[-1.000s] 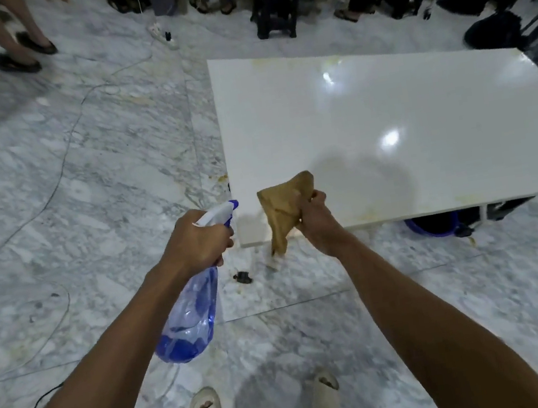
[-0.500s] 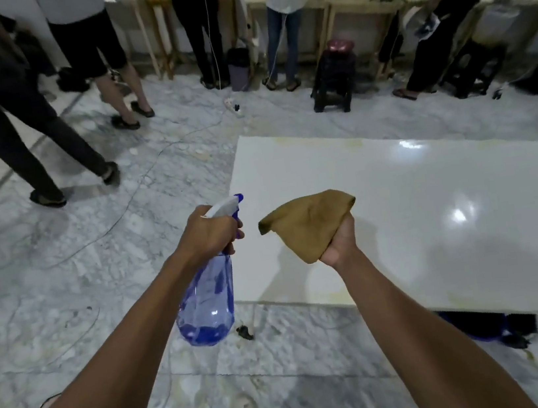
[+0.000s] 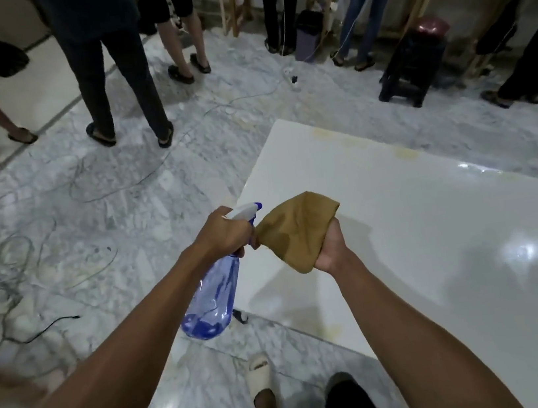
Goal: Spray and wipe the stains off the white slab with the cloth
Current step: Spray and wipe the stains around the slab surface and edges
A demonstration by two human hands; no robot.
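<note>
left hand (image 3: 226,232) wrapped round the neck of the bottle (image 3: 216,292), nozzle aimed right, straight at the cloth (image 3: 295,231). right hand (image 3: 330,247) gripping that tan cloth from below, bunched, held up in the air above the near-left part of the slab (image 3: 440,249). nozzle tip just beside the cloth's left corner, maybe touching, hard to call. bottle hanging tilted, some blue liquid pooled at the bottom.

slab lying low over the marble floor (image 3: 89,211), glossy, stretching right and far. progress looks early: yellowish stains (image 3: 405,151) showing along the far edge, more faint yellow near the near edge by the floor. no wet streaks plainly visible on the slab, no wiping under way. seemingly about to wet the cloth, or already wetting it; no spray mist visible either way. left to do, by the look of it: spraying, then wiping every stained patch.

hard to make out: trigger finger hidden behind the bottle head, so squeezing or not, cannot tell. right end of the slab cut off by the frame. whatever props up the slab hidden underneath. light glare on the right half could be masking stains there. bystanders (image 3: 117,69) at the far side seen as legs only, cables (image 3: 84,181) trailing across the floor at left.
</note>
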